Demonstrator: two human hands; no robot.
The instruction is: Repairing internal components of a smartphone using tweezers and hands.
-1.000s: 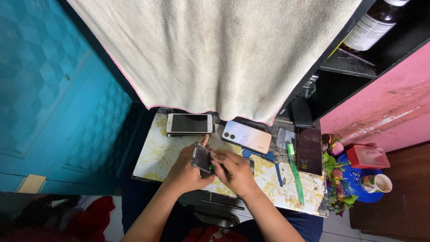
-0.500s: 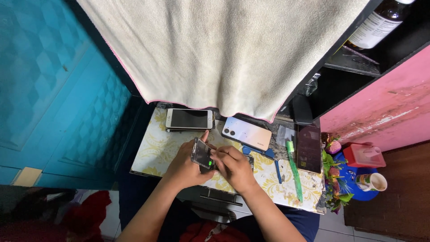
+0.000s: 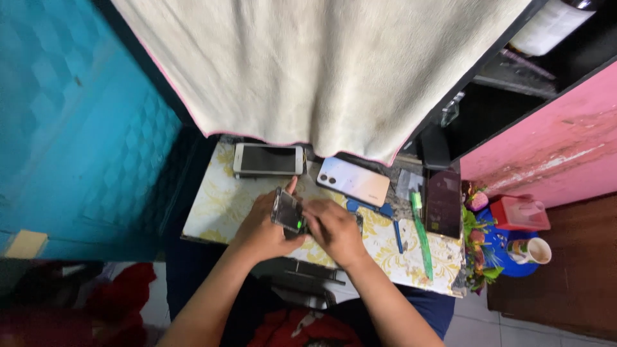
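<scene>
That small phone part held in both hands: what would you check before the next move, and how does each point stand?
1. Left hand grips the small phone part: ok.
2. Right hand touches the part: ok.
3. Part held above the table, not past its edge: ok.
4. White phone and pale blue phone lie apart from the hands: ok.
5. Green tool lies within likely reach: ok.
6. Part undamaged: cannot tell.
</scene>
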